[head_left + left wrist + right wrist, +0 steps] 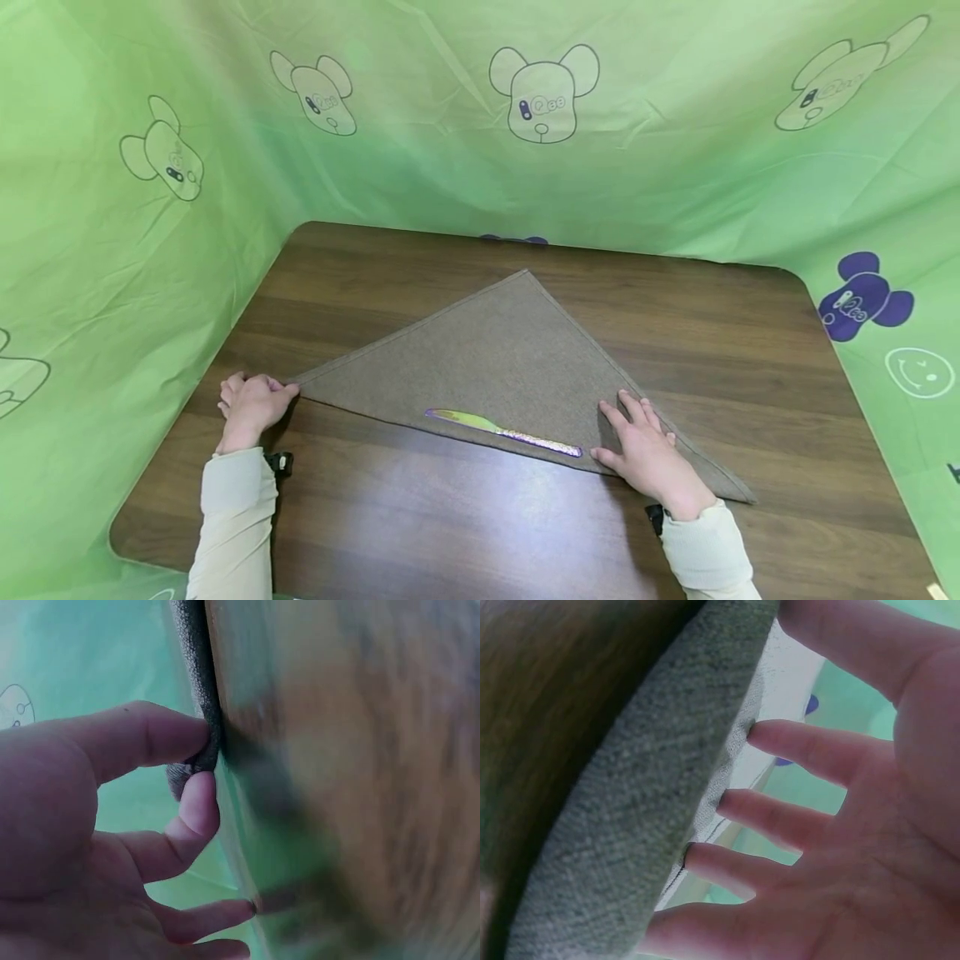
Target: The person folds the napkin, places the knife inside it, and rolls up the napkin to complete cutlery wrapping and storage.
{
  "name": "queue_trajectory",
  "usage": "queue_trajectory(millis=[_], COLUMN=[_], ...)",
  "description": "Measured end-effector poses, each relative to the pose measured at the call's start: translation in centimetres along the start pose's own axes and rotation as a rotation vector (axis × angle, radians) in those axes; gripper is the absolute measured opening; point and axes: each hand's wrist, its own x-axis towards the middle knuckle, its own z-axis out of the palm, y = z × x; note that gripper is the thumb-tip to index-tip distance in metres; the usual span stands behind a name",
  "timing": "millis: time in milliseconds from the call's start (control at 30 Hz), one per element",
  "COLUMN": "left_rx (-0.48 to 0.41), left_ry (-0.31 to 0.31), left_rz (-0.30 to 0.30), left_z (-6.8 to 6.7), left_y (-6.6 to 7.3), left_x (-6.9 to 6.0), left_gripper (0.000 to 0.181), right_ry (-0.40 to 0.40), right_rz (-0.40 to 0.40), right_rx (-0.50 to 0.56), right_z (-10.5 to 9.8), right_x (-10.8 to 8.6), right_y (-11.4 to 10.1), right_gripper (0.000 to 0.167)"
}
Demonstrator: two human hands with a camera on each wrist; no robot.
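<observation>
Evidently folded into a triangle, the brown cloth napkin (480,358) spreads across the frame's centre, the iridescent table knife (498,431) lying on it close along the lower edge. At lower left, the left hand (257,403) pinches one corner between thumb and forefinger, probably steadying it; at lower right, the right hand (651,454) rests fingers spread, seemingly keeping the layers flat.

The cloth (506,371) is plain grey-brown, the knife (504,432) yellow-green edged in purple, its handle (543,443) speckled pinkish. Grain streaks the brown worktop (787,375). Beyond its far edge, green fabric (420,167) bears outlined animal heads (543,100).
</observation>
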Motion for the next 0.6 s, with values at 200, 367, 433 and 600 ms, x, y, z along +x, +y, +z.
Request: queue_trajectory(millis=[200,367,433,600], left_rx=[-0.001,-0.057,-0.076,-0.115], left_ry=[0.022,0.032,0.049,0.156], left_rz=[0.01,0.034,0.058,0.098], left_z=[-0.13,-0.2,-0.12,0.03], left_y=[0.05,0.05,0.08,0.51], left_x=[-0.26,-0.21,-0.16,-0.11], left_gripper=[0.039,0.035,0.033,0.026], right_ry=[0.005,0.012,0.013,0.01], right_rz=[-0.002,-0.001,0.0,0.004], right_rx=[-0.006,-0.005,-0.005,-0.001], right_z=[0.05,0.08,0.09,0.11], right_x=[0.04,0.0,-0.02,-0.06], right_y=[-0.05,-0.05,-0.04,0.0], right_gripper=[0.066,0.066,0.066,0.066])
